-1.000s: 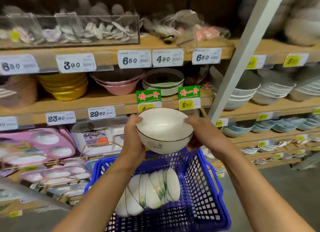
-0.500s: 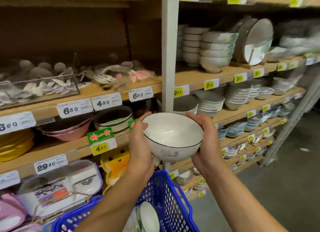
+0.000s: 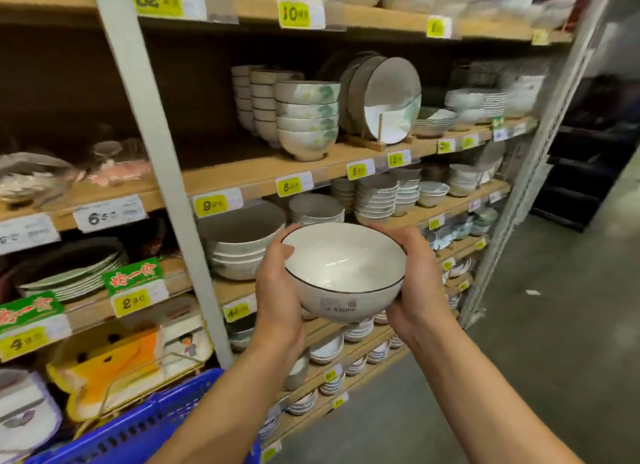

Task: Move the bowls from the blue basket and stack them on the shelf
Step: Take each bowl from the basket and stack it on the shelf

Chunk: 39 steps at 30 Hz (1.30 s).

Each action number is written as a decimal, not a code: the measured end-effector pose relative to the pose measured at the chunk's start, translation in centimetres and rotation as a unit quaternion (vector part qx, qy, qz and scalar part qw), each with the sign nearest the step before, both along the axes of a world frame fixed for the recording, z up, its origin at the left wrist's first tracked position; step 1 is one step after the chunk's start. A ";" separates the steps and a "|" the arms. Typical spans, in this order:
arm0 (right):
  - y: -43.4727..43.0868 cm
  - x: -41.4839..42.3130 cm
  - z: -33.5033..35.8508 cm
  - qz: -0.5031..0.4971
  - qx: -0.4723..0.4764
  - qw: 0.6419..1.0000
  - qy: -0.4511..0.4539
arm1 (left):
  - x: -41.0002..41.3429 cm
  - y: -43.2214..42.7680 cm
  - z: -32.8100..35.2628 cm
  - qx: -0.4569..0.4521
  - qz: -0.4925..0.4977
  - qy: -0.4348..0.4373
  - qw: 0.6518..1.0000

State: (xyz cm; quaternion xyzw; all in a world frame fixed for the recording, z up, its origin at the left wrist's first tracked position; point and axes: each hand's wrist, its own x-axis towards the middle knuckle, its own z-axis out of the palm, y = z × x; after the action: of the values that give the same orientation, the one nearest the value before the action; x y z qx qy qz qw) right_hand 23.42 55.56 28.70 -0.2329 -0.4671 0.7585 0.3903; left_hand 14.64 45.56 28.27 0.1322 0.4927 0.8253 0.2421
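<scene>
Bowl (image 3: pixel 343 273) is being gripped by its sides between the left hand (image 3: pixel 277 290) and right hand (image 3: pixel 419 283), with the blue basket (image 3: pixel 145 425) below and left of them. The tall stack (image 3: pixel 306 117) above the hands is being endangered: it could be toppled by an off-centre placing.

The left forearm (image 3: pixel 221 404) and right forearm (image 3: pixel 485 394) are showing bare down to the wrists, long and slim. The left grip (image 3: pixel 277 297) and right grip (image 3: pixel 415 283) are going bare too, a short nail showing on the left thumb.
</scene>
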 end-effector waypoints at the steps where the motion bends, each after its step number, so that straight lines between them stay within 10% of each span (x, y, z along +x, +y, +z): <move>1: 1.0 0.7 0.1 -0.005 0.004 1.000 0.002 | 0.8 1.1 0.1 0.001 0.000 -0.003 1.000; 20: 16.0 1.3 2.8 -0.079 -0.021 0.997 -0.015 | 0.3 17.4 2.5 -0.013 -0.065 -0.016 0.998; 39: 25.3 -11.8 5.4 0.070 -0.021 0.997 0.017 | -9.1 23.6 5.2 0.019 0.090 0.028 0.995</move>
State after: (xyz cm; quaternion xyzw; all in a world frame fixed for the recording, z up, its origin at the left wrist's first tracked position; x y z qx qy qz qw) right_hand 11.60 80.85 34.07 -0.1944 -0.4594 0.7976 0.3391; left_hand 5.51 69.19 33.46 0.1148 0.4931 0.8491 0.1504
